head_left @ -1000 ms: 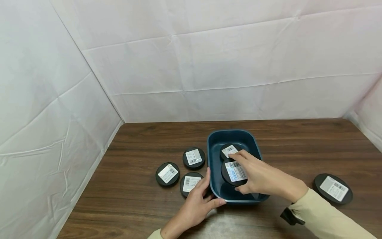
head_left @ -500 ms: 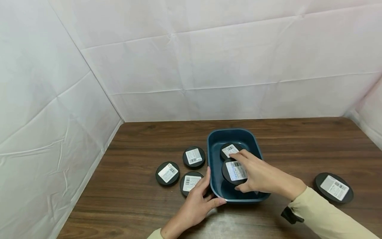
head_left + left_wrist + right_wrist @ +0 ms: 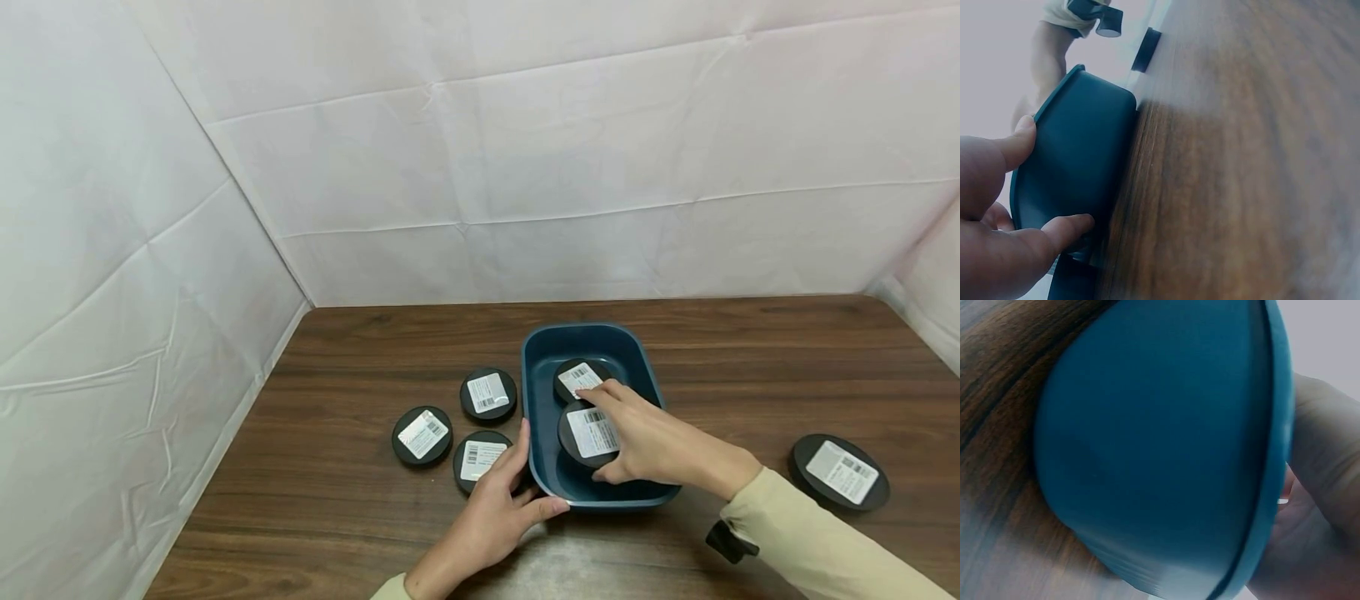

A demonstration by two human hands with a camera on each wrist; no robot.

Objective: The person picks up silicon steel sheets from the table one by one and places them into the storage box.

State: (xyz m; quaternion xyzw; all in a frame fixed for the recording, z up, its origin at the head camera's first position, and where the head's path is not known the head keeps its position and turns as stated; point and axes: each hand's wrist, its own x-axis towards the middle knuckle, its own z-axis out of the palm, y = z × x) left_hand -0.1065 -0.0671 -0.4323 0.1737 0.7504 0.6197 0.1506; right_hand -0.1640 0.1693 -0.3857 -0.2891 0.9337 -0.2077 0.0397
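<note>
A dark blue plastic bin (image 3: 540,450) stands on the table, with two flat round black discs bearing white barcode labels inside. My right hand (image 3: 645,433) reaches over the bin's right wall and grips the nearer disc (image 3: 573,450) between thumb and fingers. Its edge overlaps the farther disc (image 3: 562,392). My left hand (image 3: 498,517) holds the bin's near left corner, thumb along the front and fingers along the left wall. In the left wrist view, the thumb and fingers touch the bin's outer side (image 3: 1085,150). The bin wall (image 3: 1160,437) hides the held disc in the right wrist view.
Left of the bin lie three similar discs: the back one (image 3: 487,412), the leftmost one (image 3: 405,454) and one (image 3: 468,467) partly behind my left hand. A larger-looking black disc (image 3: 810,475) lies far right on the wooden table (image 3: 315,500). White sheeting (image 3: 525,150) encloses the table.
The disc in my right hand has shifted and tilted very slightly, and the bluish sheen on its label has faded. My left hand and the bin stay in place.
</note>
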